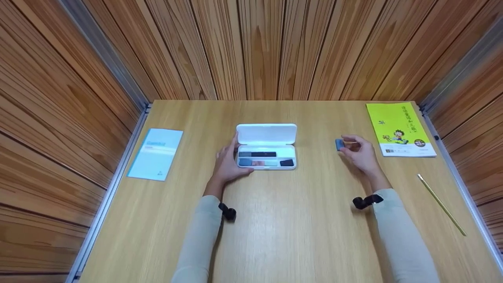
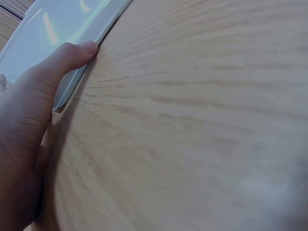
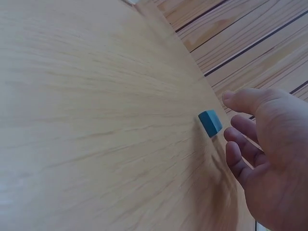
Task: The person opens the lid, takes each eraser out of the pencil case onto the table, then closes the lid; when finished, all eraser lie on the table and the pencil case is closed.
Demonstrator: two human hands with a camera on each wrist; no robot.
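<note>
An opened white pencil case [image 1: 267,133] lies near the middle of the table, its lid tilted back. Inside it are a long dark strip and several small blue, pinkish and black pieces. My left hand [image 1: 228,163] grips its left end, the thumb along the front edge; in the left wrist view the thumb lies on the white rim [image 2: 79,72]. Over to the right, a small blue eraser [image 1: 339,144] is just left of the fingertips of my right hand [image 1: 363,155]. In the right wrist view the fingers are loosely bent, with a gap between thumb and eraser [image 3: 210,123].
A pale blue booklet [image 1: 155,154] lies at the left. Toward the back right is a yellow-green book [image 1: 399,127] with a cartoon cover, and a thin gold pencil [image 1: 442,204] lies in front of it. Wood-panelled walls [image 1: 259,51] border the table.
</note>
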